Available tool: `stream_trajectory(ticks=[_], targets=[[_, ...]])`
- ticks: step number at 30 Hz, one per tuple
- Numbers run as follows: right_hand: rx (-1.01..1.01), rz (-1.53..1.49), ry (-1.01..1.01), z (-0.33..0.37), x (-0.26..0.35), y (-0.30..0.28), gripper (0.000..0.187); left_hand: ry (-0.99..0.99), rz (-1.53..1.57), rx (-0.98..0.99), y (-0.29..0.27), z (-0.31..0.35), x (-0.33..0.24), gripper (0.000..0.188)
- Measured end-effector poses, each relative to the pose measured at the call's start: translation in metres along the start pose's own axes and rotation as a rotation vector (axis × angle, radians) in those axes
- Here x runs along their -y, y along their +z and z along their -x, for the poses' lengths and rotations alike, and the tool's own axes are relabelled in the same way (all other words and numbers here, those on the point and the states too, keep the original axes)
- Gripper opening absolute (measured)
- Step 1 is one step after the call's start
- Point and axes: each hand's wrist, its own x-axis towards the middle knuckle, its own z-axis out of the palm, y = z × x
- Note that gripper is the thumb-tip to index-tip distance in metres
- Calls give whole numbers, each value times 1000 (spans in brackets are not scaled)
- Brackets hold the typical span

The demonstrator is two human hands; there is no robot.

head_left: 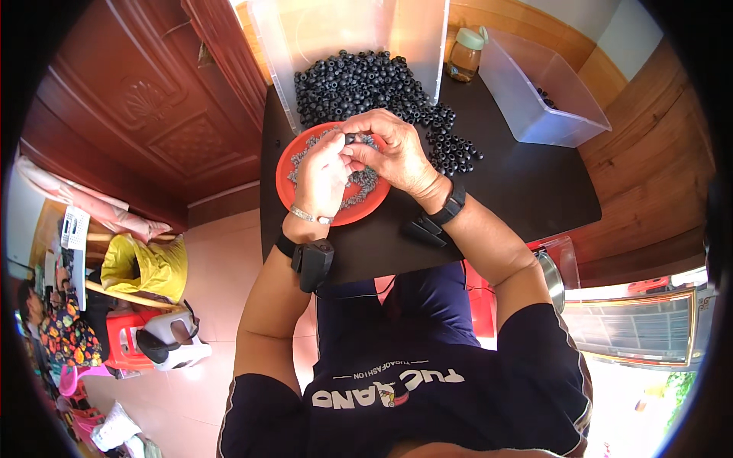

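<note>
My left hand (321, 177) and my right hand (398, 156) meet above an orange-red bowl (288, 195). Between their fingertips is a small round black plastic piece (350, 139), pinched by both hands. Many small silvery metal parts (365, 187) lie in the bowl, too small to name surely. Behind my hands, a heap of round black pieces with holes (355, 80) spills out of a clear plastic bin (343, 27) lying on its side. More loose black pieces (456, 155) are spread to the right of the bowl.
Everything stands on a dark table (527, 187). At its right side is a second clear bin (546, 114) with a few black pieces, next to a lidded jar (465, 55). A carved reddish door (145, 99) and a yellow bag (145, 267) are on the left.
</note>
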Motion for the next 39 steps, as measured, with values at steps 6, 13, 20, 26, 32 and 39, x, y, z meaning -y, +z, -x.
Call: stream_trajectory(ticks=[6,13,20,26,32,39], targets=[[-4,25,-95,-1,2,-5,28,50,-96,79,7,2,-5,27],[-70,-24,-124,-3,1,-6,30,168,-192,152,13,4,-11,24],[-80,-46,-146,-3,2,-6,29,275,-409,75,13,5,-13,22],[-81,-29,-184,-3,2,-7,21,380,-589,55,17,5,-14,23],[-53,92,-224,-1,-1,-8,16,384,-707,9,15,5,-10,23],[-21,173,-242,0,-3,-2,15,318,-504,-50,10,4,-1,24]])
